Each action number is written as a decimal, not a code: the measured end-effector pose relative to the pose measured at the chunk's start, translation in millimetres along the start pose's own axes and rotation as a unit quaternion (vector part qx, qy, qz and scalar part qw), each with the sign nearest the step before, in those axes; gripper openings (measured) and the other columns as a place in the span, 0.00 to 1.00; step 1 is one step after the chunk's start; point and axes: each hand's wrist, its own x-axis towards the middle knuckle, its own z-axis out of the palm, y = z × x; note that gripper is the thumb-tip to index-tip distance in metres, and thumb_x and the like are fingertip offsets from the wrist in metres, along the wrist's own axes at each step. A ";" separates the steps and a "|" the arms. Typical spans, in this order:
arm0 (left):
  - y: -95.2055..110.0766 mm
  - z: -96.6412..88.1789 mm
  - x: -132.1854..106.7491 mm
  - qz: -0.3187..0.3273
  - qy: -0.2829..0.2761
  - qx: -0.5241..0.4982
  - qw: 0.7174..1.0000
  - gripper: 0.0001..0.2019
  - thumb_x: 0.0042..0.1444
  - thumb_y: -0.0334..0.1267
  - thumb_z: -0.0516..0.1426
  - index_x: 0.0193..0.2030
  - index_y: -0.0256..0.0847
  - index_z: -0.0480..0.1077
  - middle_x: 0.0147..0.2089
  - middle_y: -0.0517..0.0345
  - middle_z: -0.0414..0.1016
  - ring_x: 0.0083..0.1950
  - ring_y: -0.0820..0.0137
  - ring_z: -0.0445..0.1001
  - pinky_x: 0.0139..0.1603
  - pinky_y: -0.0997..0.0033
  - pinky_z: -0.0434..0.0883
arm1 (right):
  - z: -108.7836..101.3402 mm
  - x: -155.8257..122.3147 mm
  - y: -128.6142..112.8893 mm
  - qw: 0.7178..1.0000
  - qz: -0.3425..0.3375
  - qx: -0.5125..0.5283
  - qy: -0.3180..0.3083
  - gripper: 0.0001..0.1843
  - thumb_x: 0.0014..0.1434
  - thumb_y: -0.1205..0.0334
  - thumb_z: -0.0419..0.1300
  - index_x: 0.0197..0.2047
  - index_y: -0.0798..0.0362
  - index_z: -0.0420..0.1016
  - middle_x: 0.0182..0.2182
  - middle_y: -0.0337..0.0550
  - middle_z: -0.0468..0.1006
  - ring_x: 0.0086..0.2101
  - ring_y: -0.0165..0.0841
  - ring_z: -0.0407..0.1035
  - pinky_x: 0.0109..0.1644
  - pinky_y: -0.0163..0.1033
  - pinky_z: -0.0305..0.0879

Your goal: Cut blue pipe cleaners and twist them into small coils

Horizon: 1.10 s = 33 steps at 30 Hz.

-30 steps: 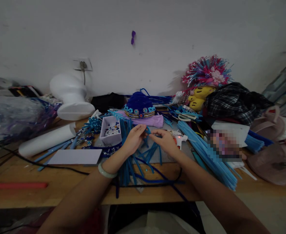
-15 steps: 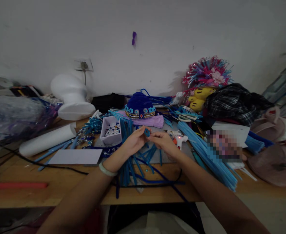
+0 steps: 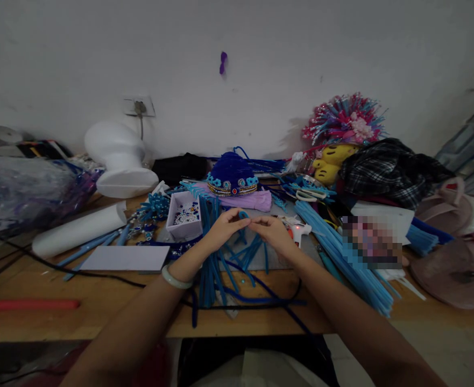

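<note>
My left hand pinches a small coiled piece of blue pipe cleaner between thumb and fingers. My right hand meets it from the right, its fingertips pressed together at the coil's lower edge. Below both hands lie loose lengths of blue pipe cleaner. Just behind them sits a dark blue headpiece with beaded trim and light blue flowers, resting by a lilac bundle. To the left of my hands stands a white box holding beads.
A glue gun with a red light lies right of my hands. Further right is a thick bundle of light blue pipe cleaners. A white foam head, a white roll and a white board are on the left. A black cord crosses the table.
The small blue coil has turned between my fingers, showing now as a thin curl. My left thumb has shifted toward my right fingertips. The things on the table stay put.
</note>
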 end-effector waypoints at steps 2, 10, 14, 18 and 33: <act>-1.0 -0.2 1.1 0.003 0.000 0.023 1.000 0.06 0.41 0.37 0.59 0.25 0.36 0.67 0.21 0.65 0.63 0.23 0.79 0.59 0.26 0.78 0.57 | 0.0 1.1 1.0 1.000 -0.012 -0.011 0.008 0.08 0.40 0.60 0.60 0.25 0.56 0.71 0.19 0.33 0.67 0.20 0.23 0.56 0.24 0.31 0.50; -2.5 -0.1 2.8 -0.022 0.000 0.028 0.999 0.12 0.47 0.44 0.54 0.22 0.37 0.61 0.18 0.65 0.62 0.18 0.79 0.59 0.22 0.78 0.56 | -6.0 4.5 2.0 0.996 -0.039 -0.085 0.006 0.07 0.43 0.60 0.58 0.25 0.55 0.72 0.20 0.35 0.70 0.24 0.26 0.61 0.29 0.32 0.55; 0.1 -1.7 1.8 -0.047 -0.031 0.142 0.988 0.20 0.50 0.50 0.47 0.16 0.38 0.56 0.11 0.68 0.53 0.14 0.80 0.51 0.17 0.77 0.51 | -8.2 5.5 3.7 0.982 -0.084 -0.167 -0.010 0.08 0.45 0.61 0.56 0.27 0.56 0.73 0.24 0.38 0.74 0.27 0.29 0.65 0.33 0.34 0.58; 0.7 -1.9 0.9 -0.106 -0.075 0.170 0.977 0.20 0.49 0.50 0.48 0.15 0.38 0.57 0.11 0.66 0.55 0.14 0.80 0.52 0.17 0.76 0.50 | -8.4 3.6 4.3 0.966 -0.124 -0.226 -0.030 0.09 0.49 0.61 0.54 0.28 0.55 0.73 0.27 0.40 0.76 0.30 0.31 0.67 0.37 0.35 0.59; -1.0 10.7 -1.8 -0.175 -0.047 -0.148 0.972 0.14 0.49 0.42 0.50 0.17 0.37 0.58 0.11 0.67 0.52 0.13 0.82 0.51 0.16 0.79 0.50 | 1.6 -0.1 5.8 0.997 -0.066 -0.023 0.021 0.08 0.46 0.58 0.56 0.24 0.54 0.70 0.19 0.33 0.66 0.21 0.24 0.57 0.26 0.32 0.53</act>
